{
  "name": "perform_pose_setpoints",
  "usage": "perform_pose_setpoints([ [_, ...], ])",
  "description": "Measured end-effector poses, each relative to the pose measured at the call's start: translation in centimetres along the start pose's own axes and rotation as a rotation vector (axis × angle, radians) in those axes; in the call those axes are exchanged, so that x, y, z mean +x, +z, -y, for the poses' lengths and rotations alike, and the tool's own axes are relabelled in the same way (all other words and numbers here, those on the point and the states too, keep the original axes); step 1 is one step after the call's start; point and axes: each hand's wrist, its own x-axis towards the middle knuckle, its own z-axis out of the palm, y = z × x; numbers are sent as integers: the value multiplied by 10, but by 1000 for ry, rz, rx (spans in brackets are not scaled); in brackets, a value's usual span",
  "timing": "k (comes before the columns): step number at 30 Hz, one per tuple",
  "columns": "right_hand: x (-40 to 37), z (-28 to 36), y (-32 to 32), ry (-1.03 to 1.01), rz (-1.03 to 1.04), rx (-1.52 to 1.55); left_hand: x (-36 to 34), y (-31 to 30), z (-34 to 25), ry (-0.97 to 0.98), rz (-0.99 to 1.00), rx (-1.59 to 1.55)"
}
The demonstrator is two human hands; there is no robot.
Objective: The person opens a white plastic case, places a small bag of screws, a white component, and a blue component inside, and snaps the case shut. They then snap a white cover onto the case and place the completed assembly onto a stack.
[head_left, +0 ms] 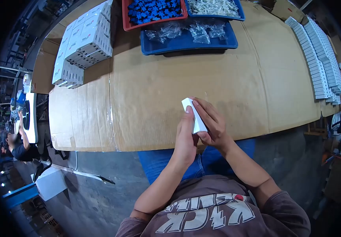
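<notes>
A small white box (196,119) is held between both my hands, just above the near edge of the cardboard-covered table. My left hand (186,132) grips its left side, with the thumb lying along the top end. On the right side, the fingers of my right hand (212,122) press against the box and its thumb sits at the near end. The box is tilted, and my hands cover much of it, so its far side is hidden.
Stacked white boxes (85,39) stand at the back left, and more rows (316,59) at the right. At the back are a red tray (126,23) of blue parts, a blue tray (218,18) of pale parts, and a blue tray (166,49) with clear bags. A person (20,148) sits far left.
</notes>
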Motion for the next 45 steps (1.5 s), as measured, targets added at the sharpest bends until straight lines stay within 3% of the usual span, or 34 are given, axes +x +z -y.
perform_pose_setpoints([
  [18,-3,8,9,-18,-1,-7,-2,-5,11,87,-44,8],
  [36,-10,7,9,47,-41,49,0,2,13,50,-107,83],
  [45,-16,4,8,98,-56,133,2,0,17,86,-58,76],
])
